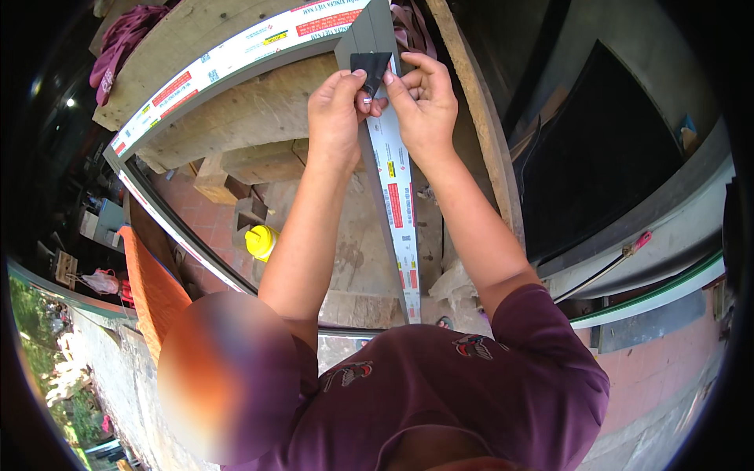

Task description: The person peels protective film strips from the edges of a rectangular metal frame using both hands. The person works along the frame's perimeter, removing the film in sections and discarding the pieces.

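My left hand [336, 114] and my right hand [425, 100] meet at the corner of a grey metal frame profile [369, 35] covered in white film with red and yellow labels. The fingers of both hands pinch a small black wedge-shaped piece [371, 66] against that corner. A tiny shiny bit shows under my left fingertips; what it is cannot be told. One arm of the frame [399, 235] runs down between my forearms, the other [228, 59] goes off to the upper left.
The frame lies over rough wooden beams [236, 118]. Below are a yellow-capped container [261, 241], wood blocks [216, 184] and an orange board [157, 292] on red floor tiles. A dark panel [605, 149] and a cable with a red clip [641, 239] lie right. Maroon cloth [118, 43] hangs upper left.
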Demonstrator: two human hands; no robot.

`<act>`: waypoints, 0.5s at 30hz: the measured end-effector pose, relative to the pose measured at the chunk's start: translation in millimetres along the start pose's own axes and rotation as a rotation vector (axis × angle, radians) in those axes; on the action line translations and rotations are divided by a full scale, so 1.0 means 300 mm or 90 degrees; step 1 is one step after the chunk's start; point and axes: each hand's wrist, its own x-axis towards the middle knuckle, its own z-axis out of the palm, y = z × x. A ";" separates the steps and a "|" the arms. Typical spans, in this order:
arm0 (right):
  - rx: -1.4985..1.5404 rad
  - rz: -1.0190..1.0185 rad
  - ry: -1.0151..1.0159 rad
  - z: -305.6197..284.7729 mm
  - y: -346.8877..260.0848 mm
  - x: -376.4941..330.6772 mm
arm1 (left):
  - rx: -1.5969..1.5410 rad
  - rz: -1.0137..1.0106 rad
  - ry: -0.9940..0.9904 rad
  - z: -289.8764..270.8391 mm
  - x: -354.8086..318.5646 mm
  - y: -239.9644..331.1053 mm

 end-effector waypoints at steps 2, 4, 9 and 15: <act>0.031 -0.028 0.028 0.000 0.012 -0.004 | -0.007 -0.004 -0.007 -0.002 0.004 -0.003; 0.043 -0.045 0.015 -0.003 0.025 0.005 | -0.008 -0.010 -0.010 -0.001 0.007 -0.005; 0.013 -0.058 0.002 0.001 0.028 0.026 | 0.011 -0.006 0.003 -0.004 -0.005 0.000; 0.065 -0.019 0.037 -0.002 0.019 0.006 | 0.015 -0.007 -0.002 -0.004 0.002 0.001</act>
